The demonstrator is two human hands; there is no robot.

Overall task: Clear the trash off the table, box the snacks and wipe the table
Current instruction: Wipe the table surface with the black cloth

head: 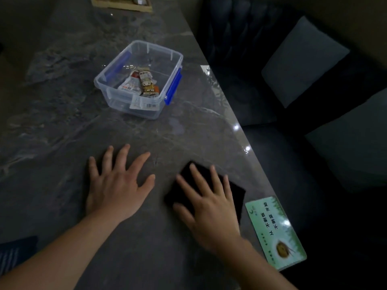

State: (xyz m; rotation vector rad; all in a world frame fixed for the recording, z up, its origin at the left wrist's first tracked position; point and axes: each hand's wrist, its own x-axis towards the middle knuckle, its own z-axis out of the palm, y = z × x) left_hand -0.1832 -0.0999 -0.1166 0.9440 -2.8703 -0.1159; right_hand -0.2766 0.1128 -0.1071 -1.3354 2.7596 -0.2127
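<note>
Right hand (pixel 211 208) is pictured spread flat, fingers splayed, pressed on top of a dark, square folded cloth (pixel 235 195) lying on the grey marbled stone counter (pixel 62 126); nothing is gripped, the cloth being merely pinned under the palm and fingers. Left hand (pixel 117 185) is laid open and empty on the bare counter just beside it, apparently as a brace. Blur around the right hand suggests it may be in motion, though this cannot be told for certain.

Well beyond the hands, a clear plastic storage box with blue latches (pixel 139 80) is seen standing uncovered, with small wrapped snack packets (pixel 142 83) lying inside. No loose trash is visible on the counter. A green printed card (pixel 276 233) is seen at the counter's edge, just beside the cloth.

Wiping is judged to be the step in hand, the boxing appearing done. Sweeping strokes across the surface would be called for next, with the card and the box worked around or lifted.
</note>
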